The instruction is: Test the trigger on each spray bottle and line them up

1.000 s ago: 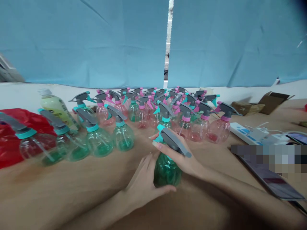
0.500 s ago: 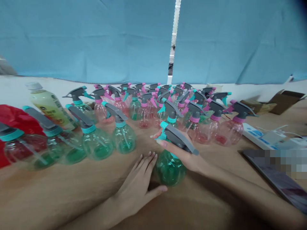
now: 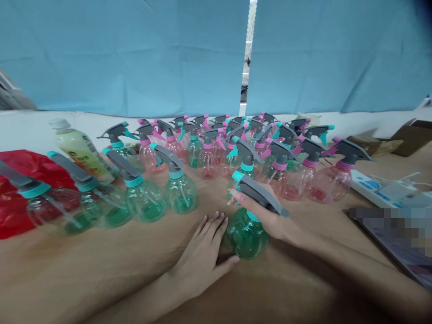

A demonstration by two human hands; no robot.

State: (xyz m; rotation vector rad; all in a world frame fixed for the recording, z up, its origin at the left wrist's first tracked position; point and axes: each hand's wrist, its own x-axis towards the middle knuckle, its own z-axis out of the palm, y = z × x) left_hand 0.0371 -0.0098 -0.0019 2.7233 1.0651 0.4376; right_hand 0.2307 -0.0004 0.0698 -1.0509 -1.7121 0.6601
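Note:
A round green spray bottle [image 3: 248,238] with a grey trigger head and turquoise nozzle stands upright on the brown table, nozzle pointing away and to the left. Around its neck and trigger, my right hand [image 3: 270,218] is closed, the grey head showing above the fingers. My left hand [image 3: 205,254] lies flat on the table just left of that bottle, fingers stretched out and thumb towards its base. Left of my hands, a row of green-tinted spray bottles [image 3: 182,195] holds a little green liquid. Several pink spray bottles [image 3: 330,184] with pink collars crowd behind, mixed with green ones.
At the left are a pale yellow drink bottle [image 3: 81,148] and a red plastic bag [image 3: 13,211]. A white power strip [image 3: 367,186], a dark flat device [image 3: 381,243] and a brown cardboard box [image 3: 410,137] lie at the right. A blue curtain [image 3: 151,54] hangs behind.
The view has swung slightly left, so everything sits a little further right. My right fingers have drawn in against the trigger. My left hand stays flat on the table.

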